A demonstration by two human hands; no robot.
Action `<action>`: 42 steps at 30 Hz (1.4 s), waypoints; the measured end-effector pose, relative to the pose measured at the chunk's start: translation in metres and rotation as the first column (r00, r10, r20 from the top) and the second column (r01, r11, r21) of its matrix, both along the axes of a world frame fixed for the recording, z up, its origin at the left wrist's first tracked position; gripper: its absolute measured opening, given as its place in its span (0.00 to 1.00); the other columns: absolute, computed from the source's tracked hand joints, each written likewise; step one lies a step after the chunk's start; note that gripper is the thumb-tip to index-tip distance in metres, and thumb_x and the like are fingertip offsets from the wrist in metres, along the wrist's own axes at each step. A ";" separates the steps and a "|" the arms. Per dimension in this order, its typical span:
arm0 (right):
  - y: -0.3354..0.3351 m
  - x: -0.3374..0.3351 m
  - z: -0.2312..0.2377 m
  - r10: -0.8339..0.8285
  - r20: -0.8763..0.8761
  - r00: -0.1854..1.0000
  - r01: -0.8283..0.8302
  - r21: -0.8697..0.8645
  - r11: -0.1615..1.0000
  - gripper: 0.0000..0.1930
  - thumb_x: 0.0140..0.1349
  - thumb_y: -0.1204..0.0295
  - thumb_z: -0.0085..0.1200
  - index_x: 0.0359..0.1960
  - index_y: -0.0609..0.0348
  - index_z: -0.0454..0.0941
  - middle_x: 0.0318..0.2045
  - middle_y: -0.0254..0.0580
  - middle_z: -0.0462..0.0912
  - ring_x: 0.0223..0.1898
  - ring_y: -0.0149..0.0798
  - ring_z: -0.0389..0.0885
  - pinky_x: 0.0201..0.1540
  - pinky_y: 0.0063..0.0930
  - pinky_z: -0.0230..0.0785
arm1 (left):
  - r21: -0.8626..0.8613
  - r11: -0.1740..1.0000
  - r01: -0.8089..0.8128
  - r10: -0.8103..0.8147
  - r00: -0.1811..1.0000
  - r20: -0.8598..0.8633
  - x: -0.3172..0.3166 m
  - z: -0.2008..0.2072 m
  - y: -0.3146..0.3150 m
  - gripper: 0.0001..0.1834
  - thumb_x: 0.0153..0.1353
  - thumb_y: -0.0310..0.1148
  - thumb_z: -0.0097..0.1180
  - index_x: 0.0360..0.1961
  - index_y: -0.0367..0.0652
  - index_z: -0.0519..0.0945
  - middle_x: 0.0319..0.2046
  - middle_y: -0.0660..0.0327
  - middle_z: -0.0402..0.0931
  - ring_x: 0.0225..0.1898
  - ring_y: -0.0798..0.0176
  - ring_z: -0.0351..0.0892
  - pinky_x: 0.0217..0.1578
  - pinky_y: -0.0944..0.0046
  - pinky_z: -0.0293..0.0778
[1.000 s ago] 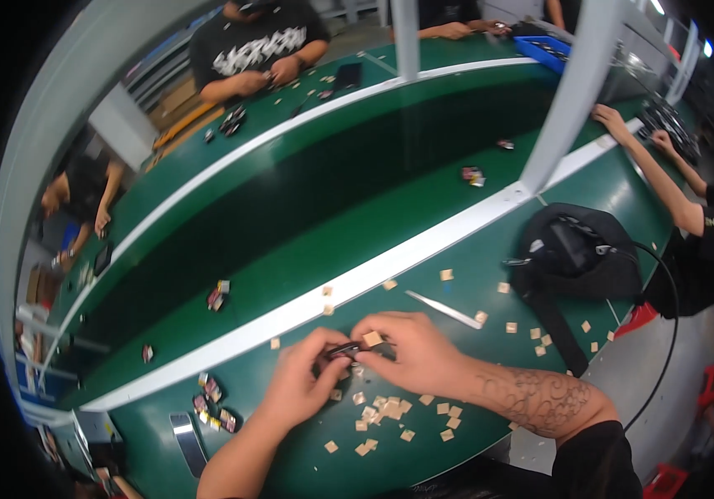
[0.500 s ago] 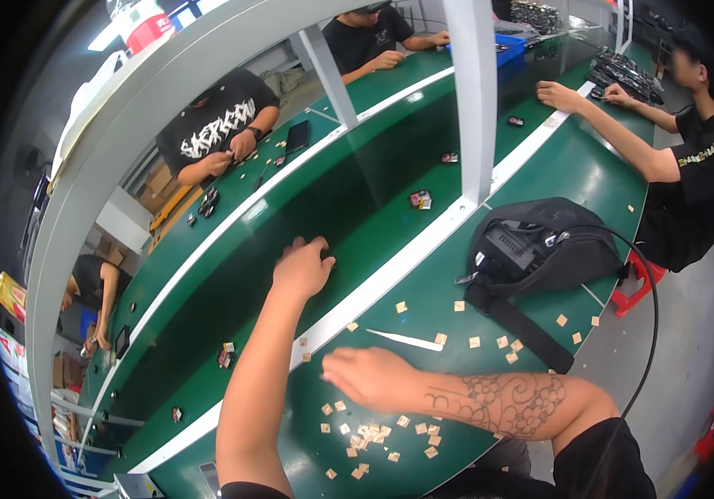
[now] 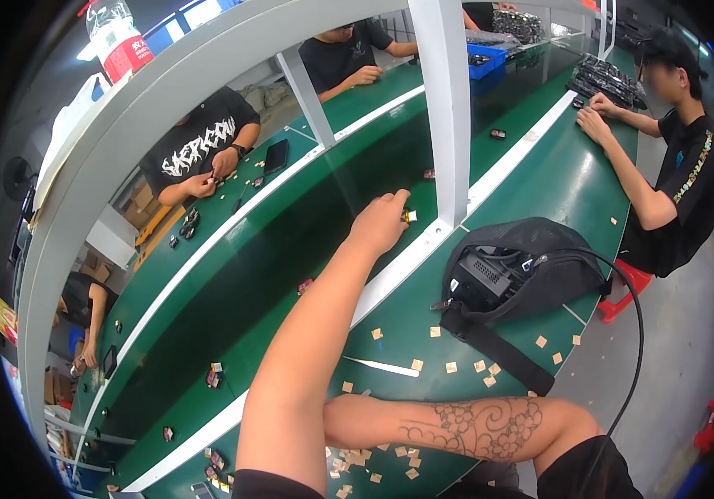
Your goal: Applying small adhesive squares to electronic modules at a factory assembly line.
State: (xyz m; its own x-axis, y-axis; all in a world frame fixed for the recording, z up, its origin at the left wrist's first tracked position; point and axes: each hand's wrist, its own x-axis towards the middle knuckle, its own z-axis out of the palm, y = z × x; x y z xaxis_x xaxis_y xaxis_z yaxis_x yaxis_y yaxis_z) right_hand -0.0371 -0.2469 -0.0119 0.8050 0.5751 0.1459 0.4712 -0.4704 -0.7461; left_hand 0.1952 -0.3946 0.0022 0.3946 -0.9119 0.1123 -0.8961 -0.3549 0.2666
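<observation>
Here, a person's bare left hand [image 3: 380, 223] reaches far forward over a long green belt [image 3: 257, 308], its fingers bent at a small dark module [image 3: 409, 216] with a yellow and white end. The module is at the fingertips, above or on the belt near a pale upright post [image 3: 444, 125]; whether the fingers grip it cannot be told.

The right hand [image 3: 340, 421] is low over the near bench [image 3: 552, 187], mostly hidden behind the left forearm, so its grip cannot be told either. Its forearm bears a flower tattoo.

Just beyond the right hand, white tweezers [image 3: 382, 367] lie on the bench. Small tan squares [image 3: 357, 457] are scattered nearer the person, with more to the right. A black bag [image 3: 532, 283] sits open farther right, a dark device inside.

A white rail [image 3: 396, 279] divides bench from belt. Other modules [image 3: 214, 374] are spaced along the belt. Across it, a co-worker [image 3: 199, 150] in a black shirt handles something small; another co-worker [image 3: 673, 166] sits at right.
</observation>
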 end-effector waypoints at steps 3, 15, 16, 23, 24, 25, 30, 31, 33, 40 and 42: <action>0.007 0.007 -0.028 -0.049 0.233 0.971 0.016 0.142 0.990 0.09 0.67 0.73 0.57 0.42 0.67 0.82 0.40 0.52 0.85 0.43 0.56 0.87 0.46 0.47 0.81 | -0.025 1.000 0.004 -0.004 1.000 0.022 -0.011 0.016 0.022 0.33 0.64 0.31 0.70 0.69 0.46 0.71 0.53 0.48 0.82 0.55 0.42 0.85 0.57 0.48 0.81; 0.003 -0.010 0.009 -0.064 0.262 0.963 0.036 0.114 0.993 0.10 0.68 0.72 0.59 0.49 0.52 0.77 0.39 0.42 0.74 0.35 0.47 0.85 0.34 0.40 0.80 | -0.130 0.960 -0.249 0.231 0.963 -0.138 -0.115 0.022 0.334 0.37 0.56 0.33 0.75 0.68 0.48 0.77 0.43 0.52 0.81 0.44 0.43 0.84 0.46 0.48 0.81; 0.002 -0.009 0.008 -0.100 0.307 0.947 0.059 0.141 0.988 0.11 0.67 0.72 0.59 0.50 0.52 0.78 0.40 0.42 0.74 0.36 0.46 0.86 0.35 0.40 0.81 | -0.140 0.958 -0.251 0.229 0.961 -0.156 -0.125 0.020 0.346 0.37 0.56 0.33 0.75 0.68 0.48 0.77 0.43 0.52 0.81 0.44 0.43 0.84 0.47 0.48 0.82; -0.001 -0.014 0.007 -0.082 0.166 0.983 0.115 -0.200 0.973 0.13 0.67 0.74 0.59 0.53 0.54 0.79 0.44 0.43 0.74 0.41 0.47 0.86 0.39 0.41 0.83 | -0.145 0.956 -0.254 0.225 0.956 -0.190 -0.176 0.019 0.381 0.39 0.57 0.30 0.74 0.71 0.47 0.75 0.47 0.53 0.80 0.50 0.47 0.83 0.49 0.52 0.82; -0.001 -0.015 0.008 -0.115 0.134 0.984 0.144 -0.232 0.962 0.13 0.67 0.74 0.59 0.53 0.55 0.80 0.44 0.43 0.73 0.41 0.48 0.86 0.40 0.41 0.83 | -0.146 0.954 -0.261 0.231 0.954 -0.192 -0.179 0.016 0.380 0.39 0.57 0.29 0.74 0.71 0.48 0.74 0.45 0.55 0.79 0.48 0.49 0.82 0.47 0.52 0.82; 0.000 -0.014 0.012 -0.090 0.126 0.988 0.120 -0.257 0.959 0.13 0.67 0.74 0.59 0.53 0.55 0.80 0.44 0.43 0.73 0.41 0.48 0.86 0.40 0.41 0.83 | -0.167 0.944 -0.283 0.247 0.946 -0.208 -0.181 0.017 0.382 0.39 0.57 0.29 0.74 0.71 0.48 0.74 0.45 0.55 0.79 0.48 0.49 0.82 0.47 0.52 0.82; 0.009 -0.017 0.022 -0.190 0.186 0.964 0.237 -0.279 0.931 0.13 0.62 0.78 0.61 0.49 0.60 0.82 0.43 0.43 0.73 0.41 0.47 0.84 0.38 0.40 0.84 | -0.200 0.959 -0.201 0.185 0.978 -0.100 -0.184 0.016 0.392 0.41 0.56 0.30 0.72 0.73 0.45 0.73 0.41 0.59 0.76 0.43 0.53 0.79 0.43 0.55 0.81; 0.011 -0.017 0.024 -0.173 0.175 0.969 0.219 -0.294 0.930 0.13 0.62 0.78 0.61 0.49 0.60 0.82 0.43 0.43 0.73 0.41 0.47 0.84 0.38 0.40 0.84 | -0.177 0.971 -0.163 0.160 0.987 -0.032 -0.185 0.018 0.392 0.41 0.57 0.30 0.71 0.73 0.44 0.73 0.42 0.60 0.75 0.43 0.53 0.78 0.43 0.56 0.81; 0.014 -0.020 0.024 -0.206 0.222 0.953 0.272 -0.331 0.904 0.12 0.60 0.79 0.61 0.47 0.61 0.83 0.40 0.43 0.74 0.39 0.46 0.85 0.35 0.39 0.84 | -0.204 0.969 -0.138 0.140 0.990 -0.005 -0.187 0.014 0.393 0.41 0.58 0.29 0.67 0.75 0.42 0.72 0.41 0.60 0.74 0.43 0.54 0.76 0.43 0.58 0.81; 0.018 -0.022 0.030 -0.240 0.220 0.946 0.306 -0.346 0.887 0.13 0.59 0.80 0.61 0.46 0.63 0.84 0.37 0.42 0.75 0.35 0.45 0.85 0.35 0.37 0.84 | -0.192 0.973 -0.130 0.125 0.991 -0.038 -0.191 0.014 0.392 0.41 0.59 0.28 0.63 0.77 0.38 0.70 0.40 0.60 0.72 0.41 0.56 0.75 0.41 0.60 0.81; 0.018 -0.023 0.031 -0.254 0.225 0.941 0.319 -0.329 0.889 0.13 0.59 0.80 0.61 0.47 0.63 0.84 0.37 0.42 0.75 0.35 0.46 0.85 0.35 0.38 0.84 | -0.188 0.973 -0.131 0.123 0.991 -0.054 -0.192 0.018 0.390 0.41 0.59 0.28 0.63 0.77 0.38 0.70 0.40 0.60 0.72 0.41 0.56 0.75 0.40 0.61 0.81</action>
